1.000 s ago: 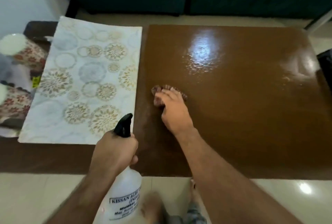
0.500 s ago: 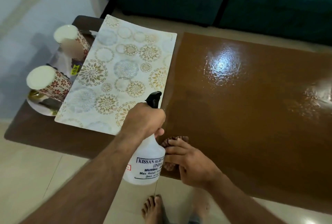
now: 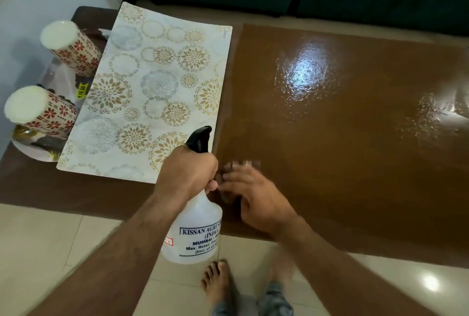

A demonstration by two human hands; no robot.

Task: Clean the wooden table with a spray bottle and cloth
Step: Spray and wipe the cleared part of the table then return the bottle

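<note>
Gripping spray bottle [image 3: 195,229] upright | nozzle away | left hand [image 3: 187,172]

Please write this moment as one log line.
left hand: holds spray bottle | right hand: presses cloth on table

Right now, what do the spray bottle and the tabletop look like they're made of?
The white translucent spray bottle looks like matte plastic with a black plastic trigger head; its cloudy walls suggest that. The glossy brown wooden table shows sharp light reflections, so it is likely lacquered wood or laminate.
</note>
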